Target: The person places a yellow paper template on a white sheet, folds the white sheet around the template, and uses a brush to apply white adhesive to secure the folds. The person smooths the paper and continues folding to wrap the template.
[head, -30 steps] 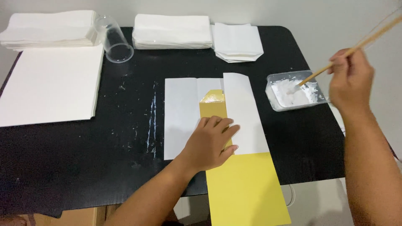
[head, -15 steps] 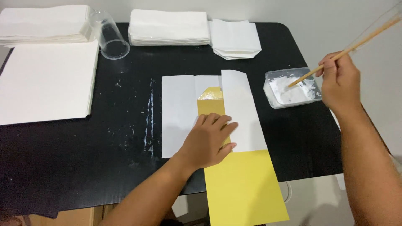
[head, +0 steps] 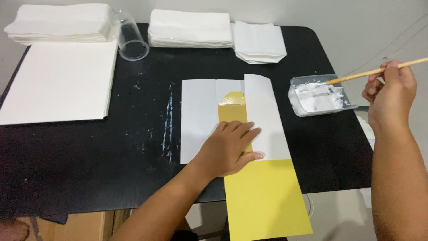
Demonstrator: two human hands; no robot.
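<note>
Left hand [head: 227, 149] flat on the folded white sheet [head: 196, 120], palm down and fingers spread, pressing where the sheet wraps over the long yellow card strip [head: 263, 196]. No closed grip there: fingers apart, weight alone pinning paper and card to the black table [head: 133, 156].

Right hand [head: 390, 96] raised off the right edge of the table, grip closed on a thin wooden brush [head: 370, 72], pinched between thumb and fingertips near the far end of the handle. Bristle end dipped in the clear plastic tub [head: 296, 96] of white paste.

White sheet near the middle of the table, both side flaps folded inward, the right flap [head: 265, 120] lying over the yellow strip. Strip running toward the near side and hanging past the table edge.

Probably light and thin, that sheet; easily creased, likely to slide on the smooth tabletop unless held flat. Likely limp and prone to tearing once wet with paste. Best held by a dry margin or pressed down broadly, as here. Yellow card seemingly stiffer, keeping its shape over the edge.

Further back: stacks of white paper [head: 191, 29], folded white pieces [head: 258, 42], a clear cup [head: 129, 38] on its side, a large white pad [head: 58, 82] at left. Dried white streaks on the tabletop.
</note>
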